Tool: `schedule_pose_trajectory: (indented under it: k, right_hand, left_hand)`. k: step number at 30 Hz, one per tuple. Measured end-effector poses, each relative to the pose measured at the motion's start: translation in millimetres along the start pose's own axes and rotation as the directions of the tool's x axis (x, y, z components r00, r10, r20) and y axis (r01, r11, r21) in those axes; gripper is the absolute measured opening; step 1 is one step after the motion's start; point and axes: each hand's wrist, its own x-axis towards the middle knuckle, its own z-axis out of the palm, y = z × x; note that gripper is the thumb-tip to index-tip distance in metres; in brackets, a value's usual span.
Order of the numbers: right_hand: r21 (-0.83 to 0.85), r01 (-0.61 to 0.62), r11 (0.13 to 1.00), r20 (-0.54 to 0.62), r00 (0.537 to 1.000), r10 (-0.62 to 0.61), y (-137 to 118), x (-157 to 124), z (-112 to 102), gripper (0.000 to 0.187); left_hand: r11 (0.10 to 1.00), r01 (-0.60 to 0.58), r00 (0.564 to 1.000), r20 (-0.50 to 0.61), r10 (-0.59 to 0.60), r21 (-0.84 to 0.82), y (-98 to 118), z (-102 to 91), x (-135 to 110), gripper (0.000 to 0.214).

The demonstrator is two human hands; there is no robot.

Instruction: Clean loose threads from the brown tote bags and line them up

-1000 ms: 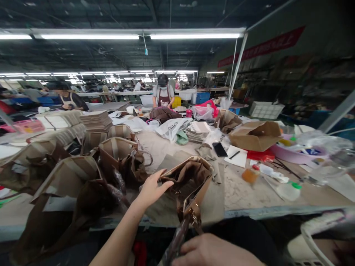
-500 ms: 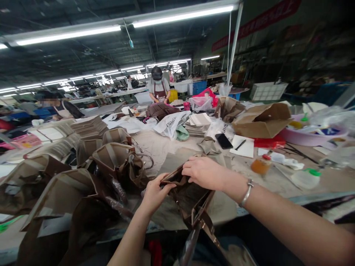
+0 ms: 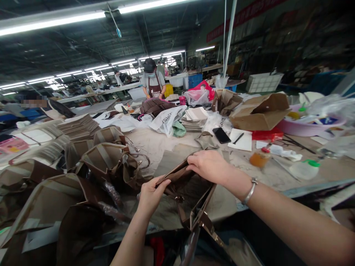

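At lower centre, the left hand (image 3: 149, 193) pinches the brown handbag (image 3: 194, 190) by its rim; the right hand (image 3: 208, 165), fingers curled, grips the same rim further right

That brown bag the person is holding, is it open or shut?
The brown bag is open: its top gapes, showing the brown lining inside, with the left grip and right grip on its rim.

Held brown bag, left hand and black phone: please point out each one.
Held brown bag (image 3: 191, 189), head view, on its inner lining.
Left hand (image 3: 149, 194), head view, middle of the hand.
Black phone (image 3: 221, 135), head view, middle of its face.
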Motion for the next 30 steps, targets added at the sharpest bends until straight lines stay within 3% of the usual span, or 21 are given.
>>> schedule_pose_trajectory:
  k: [17, 27, 30]
  right_hand:
    - [0.007, -0.138, 0.99, -0.007, 0.99, 0.138, 1, 7, 2, 0.026]
    - [0.009, -0.209, 0.978, 0.02, 0.978, 0.209, 3, 12, 4, 0.031]
    - [0.018, -0.207, 0.978, 0.008, 0.978, 0.207, 5, 13, 6, 0.031]
  left_hand:
    - [0.998, 0.001, 0.996, -0.088, 0.005, 0.069, 2, 7.5, 3, 0.028]
    - [0.996, -0.035, 0.999, -0.039, 0.038, 0.088, 0, 5.7, 6, 0.03]
    - [0.993, -0.058, 0.992, -0.102, 0.068, 0.099, -3, 6.3, 6, 0.031]
